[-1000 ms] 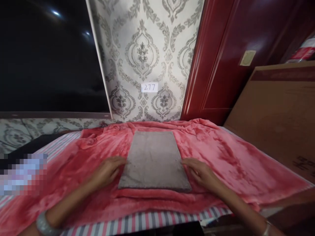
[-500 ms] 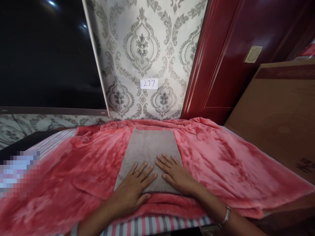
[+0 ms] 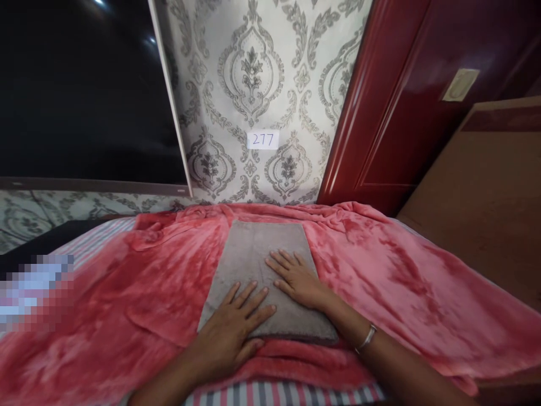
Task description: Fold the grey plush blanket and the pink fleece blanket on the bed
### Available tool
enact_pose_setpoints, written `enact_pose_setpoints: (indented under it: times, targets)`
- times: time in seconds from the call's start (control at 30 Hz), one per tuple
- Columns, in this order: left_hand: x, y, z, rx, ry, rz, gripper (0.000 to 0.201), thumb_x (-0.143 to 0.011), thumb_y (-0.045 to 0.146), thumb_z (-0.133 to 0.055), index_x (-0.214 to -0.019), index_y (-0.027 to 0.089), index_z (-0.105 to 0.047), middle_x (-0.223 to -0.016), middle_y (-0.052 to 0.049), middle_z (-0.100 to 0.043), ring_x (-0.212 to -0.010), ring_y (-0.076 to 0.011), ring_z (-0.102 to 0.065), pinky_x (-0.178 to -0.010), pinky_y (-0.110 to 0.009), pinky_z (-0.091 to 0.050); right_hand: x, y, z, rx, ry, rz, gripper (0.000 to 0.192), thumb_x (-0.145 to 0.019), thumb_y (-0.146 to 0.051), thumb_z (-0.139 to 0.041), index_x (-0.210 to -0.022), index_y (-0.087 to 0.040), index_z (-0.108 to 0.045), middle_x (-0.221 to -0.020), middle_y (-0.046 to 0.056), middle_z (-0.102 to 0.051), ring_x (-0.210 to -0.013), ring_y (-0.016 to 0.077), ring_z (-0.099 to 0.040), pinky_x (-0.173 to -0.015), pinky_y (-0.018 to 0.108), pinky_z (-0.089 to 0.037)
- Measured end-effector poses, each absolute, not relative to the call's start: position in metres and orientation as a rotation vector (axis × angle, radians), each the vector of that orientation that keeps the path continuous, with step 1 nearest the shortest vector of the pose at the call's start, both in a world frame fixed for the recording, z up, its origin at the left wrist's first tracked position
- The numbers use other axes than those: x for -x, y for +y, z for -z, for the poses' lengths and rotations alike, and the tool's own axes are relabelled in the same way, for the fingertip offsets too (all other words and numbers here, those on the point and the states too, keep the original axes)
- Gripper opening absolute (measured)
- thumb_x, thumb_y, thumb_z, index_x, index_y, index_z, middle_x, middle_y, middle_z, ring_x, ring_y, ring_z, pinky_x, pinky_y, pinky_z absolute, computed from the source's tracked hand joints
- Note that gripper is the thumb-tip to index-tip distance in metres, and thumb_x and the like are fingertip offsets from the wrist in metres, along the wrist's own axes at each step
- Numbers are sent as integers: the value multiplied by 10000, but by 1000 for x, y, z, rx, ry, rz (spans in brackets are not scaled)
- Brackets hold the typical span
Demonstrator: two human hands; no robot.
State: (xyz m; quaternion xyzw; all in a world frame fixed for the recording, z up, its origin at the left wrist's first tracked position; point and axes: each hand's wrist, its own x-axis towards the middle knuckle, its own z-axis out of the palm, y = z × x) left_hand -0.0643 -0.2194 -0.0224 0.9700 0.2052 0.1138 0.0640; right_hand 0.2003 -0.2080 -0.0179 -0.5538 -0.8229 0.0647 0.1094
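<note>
A grey folded cloth [image 3: 257, 254], rectangular and smooth, lies in the middle of a rumpled pink-red plush blanket [image 3: 169, 293]. My left hand [image 3: 232, 327] rests flat with spread fingers on the cloth's near left part, its thumb by the near edge. Farther up and to the right, my right hand [image 3: 298, 279] lies flat on the cloth, fingers apart. A silver bangle circles the right wrist. Neither hand grips anything. The near edge of the cloth shows some thickness to the right of my left hand.
Beneath the blanket is a striped sheet [image 3: 270, 393]. A large black screen [image 3: 84, 101] stands at the back left. Patterned wallpaper bears a paper label [image 3: 262, 139] reading 277. A dark red door panel [image 3: 393, 113] and a cardboard box [image 3: 482, 208] are at the right.
My right hand has slid forward over the grey cloth, away from its near edge. The left hand stays at the near left. The view has shifted slightly.
</note>
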Motion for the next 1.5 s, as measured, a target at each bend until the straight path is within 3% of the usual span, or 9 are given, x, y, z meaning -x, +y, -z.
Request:
enact_pose_setpoints:
  times: [0.3, 0.7, 0.83, 0.9, 1.03, 1.1, 1.23, 1.33, 1.5]
  targets:
    - [64, -223, 23, -2925, 603, -393, 604, -955, 310, -518, -1528, 354, -334, -1602, -17, -365, -1511, -260, -252, -1238, -588, -168, -198, -208, 17, 1676, -2382, -345, 602, -1023, -492, -356, -1586, -312, -242, -1657, 62, -159, -1528, 305, -102, -1189, 627, -135]
    - [88, -228, 28, -3009, 761, -345, 615, -980, 381, -475, -1553, 245, -297, -1609, -85, -342, -1507, -245, -266, -1226, -513, -243, -183, -228, 25, 1796, -2254, -187, 641, -1006, -501, -371, -1588, -257, -260, -1664, 84, -130, -1529, 321, -83, -1201, 615, -87]
    - [117, -233, 26, -3028, 945, -343, 604, -972, 459, -467, -1506, 185, -397, -1557, -126, -425, -1458, -282, -372, -1175, -539, -336, -185, -227, 28, 1766, -2224, -203, 623, -999, -480, -393, -1573, -251, -309, -1657, 85, -174, -1525, 326, -109, -1204, 617, -89]
    - [124, -232, 15, -2993, 1047, -387, 515, -986, 459, -417, -1399, 179, -544, -1457, -134, -552, -1363, -294, -503, -1123, -550, -403, -188, -225, 34, 1701, -2151, -208, 596, -1002, -438, -371, -1559, -228, -343, -1637, 93, -247, -1517, 306, -166, -1209, 606, -115]
    - [93, -218, -22, -2823, 1142, -558, 484, -1024, 377, -281, -1157, 187, -705, -1173, -104, -736, -1110, -236, -679, -1008, -444, -519, -199, -220, 50, 1506, -1853, -169, 574, -997, -313, -298, -1558, -201, -336, -1553, 101, -420, -1453, 228, -347, -1213, 511, -248]
    - [55, -207, -34, -2801, 1062, -588, 480, -1015, 354, -303, -1325, 145, -604, -1337, -133, -652, -1243, -233, -608, -1060, -419, -489, -202, -219, 54, 1491, -1748, -113, 595, -977, -272, -296, -1564, -172, -317, -1548, 116, -424, -1449, 221, -353, -1212, 491, -271]
    - [-17, -190, -27, -2879, 1045, -333, 630, -956, 373, -465, -1504, 74, -379, -1599, -208, -318, -1494, -317, -285, -1214, -517, -277, -197, -223, 51, 1701, -1784, -50, 614, -928, -221, -338, -1527, -90, -376, -1577, 136, -371, -1483, 249, -284, -1223, 480, -242]
    - [-36, -186, -7, -2902, 1080, -132, 671, -966, 454, -434, -1529, 102, -338, -1622, -197, -264, -1518, -337, -204, -1223, -590, -192, -188, -227, 43, 1870, -1880, -55, 583, -936, -202, -333, -1497, -79, -433, -1587, 130, -353, -1490, 258, -267, -1224, 474, -220]
    - [-13, -183, 8, -2910, 1171, -91, 702, -971, 535, -381, -1555, 154, -300, -1645, -168, -217, -1532, -308, -167, -1235, -567, -153, -183, -230, 34, 1942, -1938, -84, 577, -962, -207, -311, -1519, -89, -405, -1612, 108, -301, -1506, 252, -222, -1231, 457, -186]
